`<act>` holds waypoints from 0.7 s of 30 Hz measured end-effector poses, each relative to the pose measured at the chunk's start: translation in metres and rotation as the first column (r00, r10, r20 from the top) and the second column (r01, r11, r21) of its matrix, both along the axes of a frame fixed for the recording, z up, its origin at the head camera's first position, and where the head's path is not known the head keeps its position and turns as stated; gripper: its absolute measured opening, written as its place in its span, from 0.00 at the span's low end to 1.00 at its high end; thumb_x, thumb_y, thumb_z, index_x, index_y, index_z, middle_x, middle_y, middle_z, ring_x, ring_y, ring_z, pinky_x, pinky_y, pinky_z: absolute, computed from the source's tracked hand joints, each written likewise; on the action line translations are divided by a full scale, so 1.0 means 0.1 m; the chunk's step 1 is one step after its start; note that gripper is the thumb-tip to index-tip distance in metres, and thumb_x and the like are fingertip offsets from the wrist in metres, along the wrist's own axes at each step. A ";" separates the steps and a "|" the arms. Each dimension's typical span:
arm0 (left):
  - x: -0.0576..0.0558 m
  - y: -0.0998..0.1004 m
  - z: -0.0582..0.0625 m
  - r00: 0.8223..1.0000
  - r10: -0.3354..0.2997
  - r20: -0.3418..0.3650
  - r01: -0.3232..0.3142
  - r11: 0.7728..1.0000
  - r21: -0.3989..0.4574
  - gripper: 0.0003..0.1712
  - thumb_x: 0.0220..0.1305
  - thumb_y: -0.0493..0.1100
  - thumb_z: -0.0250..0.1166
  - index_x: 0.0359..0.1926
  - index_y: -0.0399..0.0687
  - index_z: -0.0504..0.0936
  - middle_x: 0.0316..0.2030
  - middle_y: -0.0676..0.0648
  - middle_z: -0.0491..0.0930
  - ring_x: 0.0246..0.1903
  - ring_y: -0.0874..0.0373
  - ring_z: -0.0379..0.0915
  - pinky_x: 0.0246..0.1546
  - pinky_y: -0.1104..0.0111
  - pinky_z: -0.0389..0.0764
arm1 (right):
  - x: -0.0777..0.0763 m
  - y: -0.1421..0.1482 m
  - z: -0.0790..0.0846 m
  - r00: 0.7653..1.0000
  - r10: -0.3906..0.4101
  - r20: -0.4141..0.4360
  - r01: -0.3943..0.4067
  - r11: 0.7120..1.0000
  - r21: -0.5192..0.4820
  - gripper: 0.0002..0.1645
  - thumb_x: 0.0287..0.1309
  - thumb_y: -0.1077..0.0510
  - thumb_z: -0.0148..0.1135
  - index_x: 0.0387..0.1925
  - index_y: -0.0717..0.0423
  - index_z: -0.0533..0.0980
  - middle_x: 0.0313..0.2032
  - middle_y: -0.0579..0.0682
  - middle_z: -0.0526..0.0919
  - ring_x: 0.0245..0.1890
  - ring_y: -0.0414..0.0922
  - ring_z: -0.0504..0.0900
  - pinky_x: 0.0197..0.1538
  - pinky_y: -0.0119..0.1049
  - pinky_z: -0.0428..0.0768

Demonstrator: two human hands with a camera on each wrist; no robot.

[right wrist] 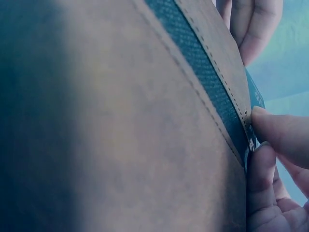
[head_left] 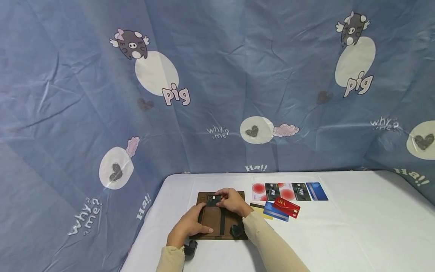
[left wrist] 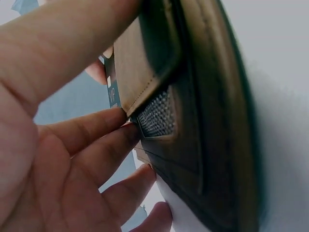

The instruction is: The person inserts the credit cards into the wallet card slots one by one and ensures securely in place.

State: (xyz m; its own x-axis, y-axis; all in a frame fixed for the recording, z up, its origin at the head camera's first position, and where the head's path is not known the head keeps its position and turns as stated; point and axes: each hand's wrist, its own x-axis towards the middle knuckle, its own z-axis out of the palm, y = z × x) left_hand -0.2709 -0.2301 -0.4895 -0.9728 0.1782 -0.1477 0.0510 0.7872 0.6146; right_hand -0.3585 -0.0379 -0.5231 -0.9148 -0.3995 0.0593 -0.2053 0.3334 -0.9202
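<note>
A brown wallet (head_left: 212, 218) lies spread out on the white table, a dark mesh strip (right wrist: 203, 63) running between its stitched leather panels. A black VIP card (head_left: 211, 201) stands partly out of the pocket at its far edge. My right hand (head_left: 232, 201) pinches the card's right end between thumb and fingers, close at the pocket's edge. My left hand (head_left: 188, 223) rests on the wallet's left side with fingers spread. Its fingertips touch the pocket corner beside the card (left wrist: 113, 94), and its thumb lies over the leather lower down.
Right of the wallet, a row of several cards lies along the back, with a blue card (head_left: 316, 191) at its right end. Nearer, a red VIP card (head_left: 287, 207) overlaps another blue card (head_left: 276, 212), and a yellow card (head_left: 262, 211) lies beside them. A blue patterned cloth (head_left: 217, 151) hangs behind.
</note>
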 end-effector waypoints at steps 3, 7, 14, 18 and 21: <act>0.01 0.00 -0.02 1.000 0.002 -0.002 -0.002 1.000 -0.001 0.58 0.40 0.48 0.84 0.70 0.39 0.64 0.66 0.30 0.67 0.64 0.33 0.65 0.61 0.39 0.69 | 0.00 0.00 -0.02 1.000 0.004 -0.002 -0.004 1.000 0.000 0.22 0.50 0.69 0.70 0.49 0.60 0.82 0.33 0.51 0.78 0.30 0.39 0.73 0.32 0.29 0.74; 0.01 0.00 -0.03 1.000 0.003 -0.007 -0.003 1.000 -0.005 0.58 0.40 0.49 0.84 0.70 0.40 0.64 0.66 0.31 0.67 0.63 0.32 0.66 0.60 0.38 0.70 | 0.02 0.00 -0.01 1.000 0.012 0.003 -0.012 1.000 0.003 0.18 0.51 0.69 0.69 0.46 0.61 0.82 0.30 0.48 0.78 0.30 0.39 0.73 0.31 0.28 0.73; 0.00 0.01 0.01 1.000 0.011 -0.016 -0.011 1.000 -0.011 0.58 0.40 0.49 0.84 0.71 0.41 0.64 0.67 0.31 0.67 0.64 0.32 0.66 0.60 0.38 0.69 | 0.01 0.00 0.05 1.000 0.016 -0.014 -0.015 1.000 0.005 0.13 0.51 0.69 0.69 0.41 0.62 0.83 0.28 0.48 0.78 0.29 0.39 0.72 0.32 0.29 0.72; 0.00 0.00 0.01 1.000 0.007 -0.014 -0.008 1.000 -0.017 0.58 0.40 0.49 0.84 0.71 0.41 0.64 0.67 0.31 0.66 0.64 0.32 0.66 0.60 0.38 0.69 | 0.02 0.00 0.04 0.999 0.023 -0.027 -0.023 1.000 0.002 0.13 0.51 0.68 0.69 0.41 0.62 0.84 0.30 0.49 0.79 0.30 0.39 0.73 0.33 0.29 0.73; 0.01 -0.01 0.00 1.000 0.003 -0.010 -0.003 1.000 -0.017 0.58 0.41 0.49 0.83 0.71 0.41 0.63 0.67 0.32 0.66 0.64 0.33 0.65 0.61 0.38 0.69 | 0.04 0.00 0.03 0.999 0.032 -0.015 -0.032 0.999 0.008 0.11 0.51 0.67 0.70 0.40 0.61 0.84 0.30 0.48 0.79 0.30 0.39 0.73 0.33 0.29 0.74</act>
State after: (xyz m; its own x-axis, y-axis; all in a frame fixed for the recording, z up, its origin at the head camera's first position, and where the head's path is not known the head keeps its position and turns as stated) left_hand -0.2697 -0.2308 -0.4898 -0.9748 0.1725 -0.1411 0.0543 0.7979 0.6004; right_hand -0.3548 -0.0374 -0.5200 -0.9004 -0.4294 0.0698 -0.2299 0.3333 -0.9143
